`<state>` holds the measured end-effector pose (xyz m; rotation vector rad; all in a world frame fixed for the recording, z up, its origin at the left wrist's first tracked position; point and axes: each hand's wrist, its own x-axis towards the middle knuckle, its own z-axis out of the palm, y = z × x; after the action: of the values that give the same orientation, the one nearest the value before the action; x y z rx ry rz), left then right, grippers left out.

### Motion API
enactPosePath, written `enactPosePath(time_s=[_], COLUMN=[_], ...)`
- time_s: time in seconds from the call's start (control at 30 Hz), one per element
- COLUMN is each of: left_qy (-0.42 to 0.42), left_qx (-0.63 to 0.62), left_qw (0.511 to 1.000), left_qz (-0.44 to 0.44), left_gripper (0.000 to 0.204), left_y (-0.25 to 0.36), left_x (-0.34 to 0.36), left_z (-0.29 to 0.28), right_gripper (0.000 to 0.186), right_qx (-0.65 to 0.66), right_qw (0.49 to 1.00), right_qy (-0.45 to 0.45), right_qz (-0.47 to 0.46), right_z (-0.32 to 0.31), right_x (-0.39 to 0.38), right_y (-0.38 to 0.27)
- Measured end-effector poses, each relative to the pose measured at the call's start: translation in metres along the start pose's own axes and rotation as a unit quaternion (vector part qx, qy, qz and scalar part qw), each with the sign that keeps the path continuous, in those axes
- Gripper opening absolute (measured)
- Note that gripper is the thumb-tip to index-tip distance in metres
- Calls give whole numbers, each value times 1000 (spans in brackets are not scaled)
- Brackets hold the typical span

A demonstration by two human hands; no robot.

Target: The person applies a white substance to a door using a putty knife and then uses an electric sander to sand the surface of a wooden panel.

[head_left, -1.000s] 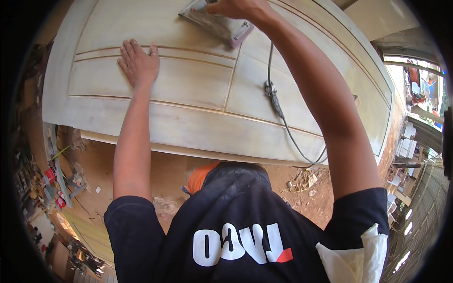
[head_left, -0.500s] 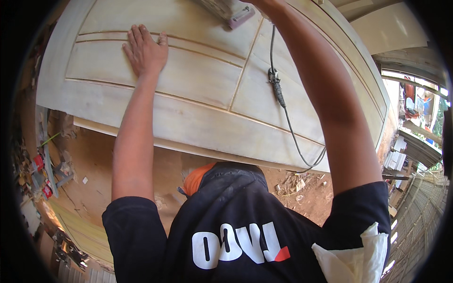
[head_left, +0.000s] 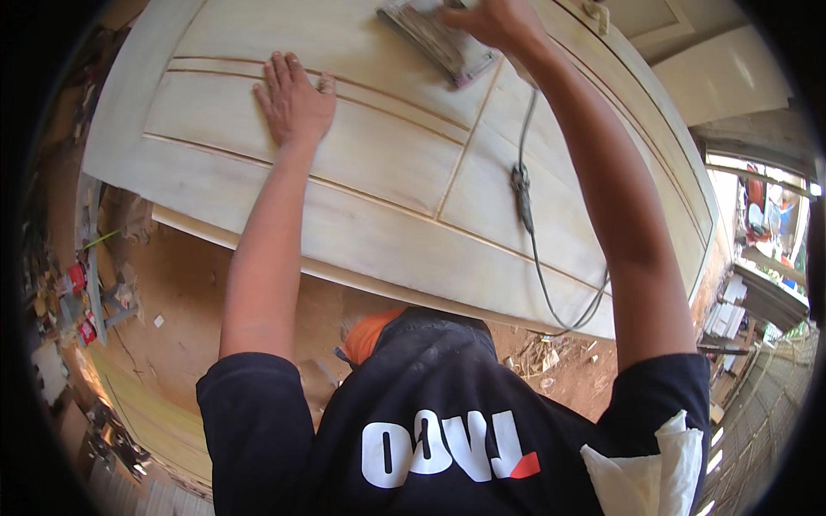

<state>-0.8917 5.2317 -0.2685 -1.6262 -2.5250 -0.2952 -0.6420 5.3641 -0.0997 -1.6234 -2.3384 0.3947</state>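
Sander (head_left: pixel 428 41) partly beyond upper edge

Your black shirt (head_left: pixel 456 387) is showing white-and-red print (head_left: pixel 385 453); the cream panel (head_left: pixel 370 159) is bearing straight brown lines (head_left: pixel 468 144), a dark grey cord (head_left: pixel 535 254) is looping toward its near edge, and orange cloth (head_left: pixel 372 335) is showing just past it.

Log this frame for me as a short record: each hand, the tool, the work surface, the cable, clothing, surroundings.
left hand: flat on the panel, fingers spread
right hand: gripping the tool, near the top edge of view
tool: grey, flat rectangular base, on the panel
work surface: pale panel with straight grooves
cable: dark, lying partly across the panel, thicker joint partway
clothing: black shirt; white cloth by right sleeve
surroundings: brown floor
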Motion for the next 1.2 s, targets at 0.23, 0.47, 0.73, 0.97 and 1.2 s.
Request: enactPosePath(time_s=[0.23, 0.47, 0.73, 0.97, 1.2], left_qy=[-3, -20, 7, 9, -10], left_qx=[15, -4, -14, -15, -21], left_qw=[1000, 1000, 1000, 1000, 1000], left_qz=[-6, -19, 8, -4, -11], left_gripper=[78, 75, 75, 75, 75], left_y=[11, 3, 12, -2, 11], left_x=[-2, -5, -2, -1, 3], left_z=[-7, -14, -9, -10, -9], right_gripper=[84, 79, 85, 87, 69], right_qx=[-46, -70, -62, -39, -44], right_qw=[996, 993, 992, 991, 993], right_qy=[-77, -98, -59, -80, -102], right_qz=[6, -8, -92, -100, -27], right_z=[-17, 9, 45, 22, -39], right_x=[-10, 75, 132, 53, -60], right_y=[49, -46, -101, -54, 43])
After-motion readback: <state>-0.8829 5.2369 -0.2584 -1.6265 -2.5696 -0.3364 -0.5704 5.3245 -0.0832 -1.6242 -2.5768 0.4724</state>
